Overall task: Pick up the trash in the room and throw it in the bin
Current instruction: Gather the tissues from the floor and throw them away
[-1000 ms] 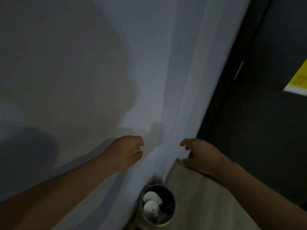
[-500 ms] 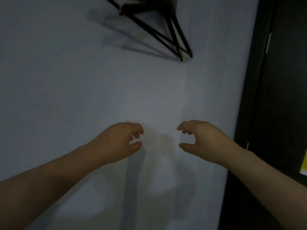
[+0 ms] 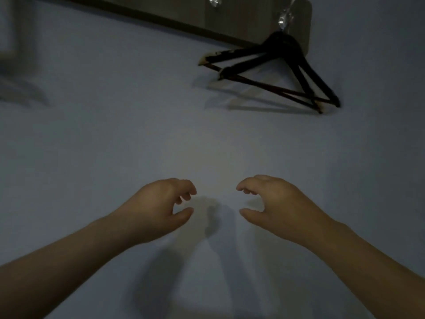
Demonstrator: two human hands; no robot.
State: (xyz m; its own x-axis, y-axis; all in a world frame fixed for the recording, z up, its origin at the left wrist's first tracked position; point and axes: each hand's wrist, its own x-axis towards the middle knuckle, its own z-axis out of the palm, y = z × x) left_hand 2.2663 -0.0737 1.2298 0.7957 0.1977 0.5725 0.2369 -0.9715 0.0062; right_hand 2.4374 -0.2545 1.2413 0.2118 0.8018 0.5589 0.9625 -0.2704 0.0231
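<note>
My left hand (image 3: pixel 161 208) and my right hand (image 3: pixel 276 203) are raised side by side in front of a pale wall (image 3: pixel 115 134). Each has loosely curled fingers and holds nothing. A gap of bare wall separates them. No bin and no trash are in view.
Two dark wooden hangers (image 3: pixel 276 74) hang from a hook (image 3: pixel 285 17) on a wooden rail (image 3: pixel 174 12) at the top of the wall. The room is dim, and my arms cast shadows on the wall below the hands.
The view has lifted from the floor corner up the wall. The bin with white trash and the dark door have left the frame; the hangers and rail have appeared. Both hands stay empty.
</note>
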